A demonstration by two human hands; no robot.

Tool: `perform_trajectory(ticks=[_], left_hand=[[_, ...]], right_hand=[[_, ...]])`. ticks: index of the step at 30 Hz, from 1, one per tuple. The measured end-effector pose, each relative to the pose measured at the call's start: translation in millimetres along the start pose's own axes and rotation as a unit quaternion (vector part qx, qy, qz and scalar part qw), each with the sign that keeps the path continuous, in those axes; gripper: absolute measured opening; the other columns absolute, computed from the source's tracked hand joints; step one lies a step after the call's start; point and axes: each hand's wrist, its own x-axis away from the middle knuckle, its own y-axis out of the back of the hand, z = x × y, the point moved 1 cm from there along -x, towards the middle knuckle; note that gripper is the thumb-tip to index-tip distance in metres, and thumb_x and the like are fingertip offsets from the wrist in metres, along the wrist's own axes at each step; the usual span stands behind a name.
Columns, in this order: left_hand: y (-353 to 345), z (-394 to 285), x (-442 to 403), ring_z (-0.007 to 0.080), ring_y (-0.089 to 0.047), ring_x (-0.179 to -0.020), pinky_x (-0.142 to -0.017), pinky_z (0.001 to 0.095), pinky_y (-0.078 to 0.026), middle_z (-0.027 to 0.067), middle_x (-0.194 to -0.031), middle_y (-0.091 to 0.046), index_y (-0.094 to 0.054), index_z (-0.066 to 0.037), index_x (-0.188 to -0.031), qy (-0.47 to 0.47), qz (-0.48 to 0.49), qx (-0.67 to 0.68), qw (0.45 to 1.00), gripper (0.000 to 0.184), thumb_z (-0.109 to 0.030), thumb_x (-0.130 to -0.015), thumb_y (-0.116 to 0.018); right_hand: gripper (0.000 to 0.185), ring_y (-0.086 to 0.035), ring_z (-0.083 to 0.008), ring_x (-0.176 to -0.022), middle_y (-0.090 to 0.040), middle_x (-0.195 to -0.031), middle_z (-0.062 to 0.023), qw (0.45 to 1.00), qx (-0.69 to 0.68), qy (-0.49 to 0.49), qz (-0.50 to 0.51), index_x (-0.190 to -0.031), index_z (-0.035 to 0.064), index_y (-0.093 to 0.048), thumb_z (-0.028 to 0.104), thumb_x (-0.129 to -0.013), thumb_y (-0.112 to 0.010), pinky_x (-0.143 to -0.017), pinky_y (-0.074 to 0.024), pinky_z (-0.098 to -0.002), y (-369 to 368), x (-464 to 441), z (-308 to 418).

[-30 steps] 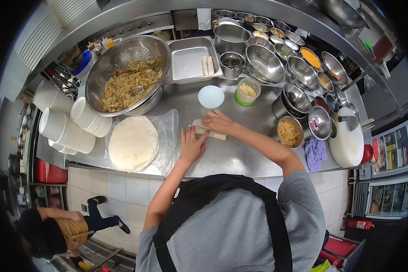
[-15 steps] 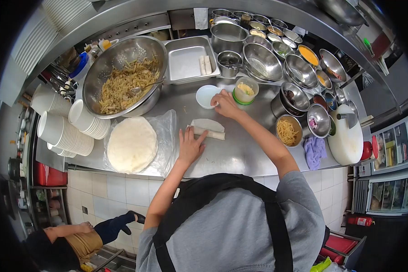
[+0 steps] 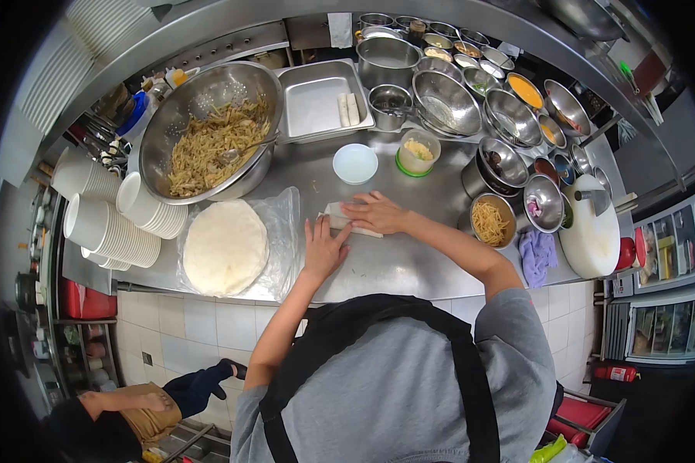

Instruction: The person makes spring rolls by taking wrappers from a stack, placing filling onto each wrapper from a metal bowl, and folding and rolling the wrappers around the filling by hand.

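A partly rolled spring roll lies on the steel table, its pale wrapper showing at the upper left. My left hand rests on its left part, fingers spread. Stretched leftward, the fingers of my right hand lie across the wrapper's far side and hide much of it. Just beyond is a small white bowl, and to its right a clear tub of yellowish food on a green lid. A stack of round wrappers sits on plastic at the left.
A large perforated steel bowl of shredded filling stands at back left, beside a steel tray holding finished rolls. White tubs are stacked left. Several metal bowls and a purple cloth occupy the right. Another person is at lower left.
My right hand has come away from the small white bowl, moving down and left onto the wrapper. My left hand has stayed on the roll.
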Motion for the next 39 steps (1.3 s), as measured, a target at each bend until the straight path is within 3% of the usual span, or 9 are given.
perform_trajectory(ticks=[5,8,14,20,23,26,32,35,39], left_hand=[[4,-3,0,0.038,-0.036,-0.127,-0.105,0.0612,-0.023,0.023,-0.13,-0.041,-0.044,-0.03,-0.137,0.015,0.015,-0.001,1.0,0.065,-0.035,-0.077,-0.069],[5,-3,-1,0.0382,-0.036,-0.127,-0.105,0.0612,-0.022,0.0232,-0.131,-0.041,-0.044,-0.03,-0.137,0.011,0.02,0.001,1.0,0.065,-0.035,-0.077,-0.069],[4,-1,-3,0.0386,-0.036,-0.127,-0.105,0.0612,-0.022,0.0234,-0.131,-0.041,-0.045,-0.03,-0.137,0.009,0.017,0.007,1.0,0.064,-0.034,-0.078,-0.069],[2,-2,-1,0.0383,-0.038,-0.125,-0.105,0.0613,-0.022,0.0235,-0.127,-0.045,-0.049,-0.028,-0.133,0.004,-0.009,0.007,1.0,0.065,-0.032,-0.073,-0.072],[4,-1,-3,0.0383,-0.037,-0.125,-0.105,0.0611,-0.022,0.0234,-0.127,-0.045,-0.049,-0.028,-0.133,0.003,-0.006,0.005,1.0,0.065,-0.032,-0.073,-0.072],[3,-2,1,0.0381,-0.037,-0.126,-0.105,0.061,-0.022,0.0232,-0.127,-0.045,-0.049,-0.029,-0.133,0.004,-0.003,0.009,1.0,0.065,-0.032,-0.072,-0.072],[2,-2,-3,0.0376,-0.038,-0.125,-0.105,0.0613,-0.022,0.023,-0.126,-0.045,-0.049,-0.029,-0.133,0.011,-0.011,0.005,1.0,0.066,-0.033,-0.071,-0.073],[2,-3,0,0.0377,-0.038,-0.125,-0.105,0.0614,-0.022,0.023,-0.126,-0.045,-0.049,-0.029,-0.133,0.01,-0.008,0.004,1.0,0.066,-0.032,-0.071,-0.073],[3,-4,-1,0.0376,-0.038,-0.126,-0.105,0.0614,-0.022,0.0231,-0.127,-0.045,-0.048,-0.029,-0.134,0.016,-0.005,0.003,1.0,0.067,-0.031,-0.071,-0.073]], right_hand=[[0.052,-0.033,-0.0212,-0.133,-0.04,-0.146,0.0,0.988,-0.092,-0.036,0.121,-0.14,0.0124,-0.043,0.044,-0.1,-0.032,-0.103,-0.0265,-0.0409,29,23,-6],[0.052,-0.03,-0.0194,-0.135,-0.038,-0.147,-0.0004,0.985,-0.159,-0.064,0.004,-0.14,0.0125,-0.043,0.043,-0.1,-0.03,-0.103,-0.0261,-0.042,16,17,-19],[0.05,-0.022,-0.0211,-0.141,-0.028,-0.153,0.0012,0.999,-0.029,-0.026,0.034,-0.146,0.0175,-0.033,0.039,-0.101,-0.03,-0.106,-0.0248,-0.0485,-5,-5,-20],[0.037,-0.04,-0.0212,-0.127,-0.058,-0.124,-0.0033,0.999,-0.035,0.019,0.012,-0.121,0.0097,-0.061,0.031,-0.091,-0.056,-0.101,-0.0301,-0.0434,41,28,-12],[0.026,-0.049,-0.022,-0.113,-0.064,-0.106,-0.0006,0.966,-0.127,-0.099,-0.201,-0.101,0.0079,-0.068,0.025,-0.081,-0.066,-0.094,-0.0361,-0.0418,46,7,-18],[0.02,-0.052,-0.0227,-0.101,-0.063,-0.1,-0.0009,0.962,-0.035,-0.115,-0.243,-0.094,0.0084,-0.067,0.015,-0.075,-0.067,-0.085,-0.0391,-0.04,43,-16,-31],[0.019,-0.052,-0.0232,-0.095,-0.063,-0.096,-0.003,0.985,0.019,-0.103,-0.135,-0.087,0.0127,-0.066,0.006,-0.07,-0.062,-0.08,-0.039,-0.0377,27,-38,-51],[0.011,-0.051,-0.0229,-0.096,-0.063,-0.094,-0.0015,0.976,-0.039,-0.124,-0.177,-0.087,0.0136,-0.065,0.016,-0.076,-0.065,-0.081,-0.039,-0.0378,48,-29,-36],[0.031,-0.047,-0.0225,-0.11,-0.06,-0.116,0.0004,0.996,-0.04,-0.067,-0.041,-0.113,0.0148,-0.062,0.033,-0.088,-0.057,-0.091,-0.0356,-0.0382,37,20,-4]])
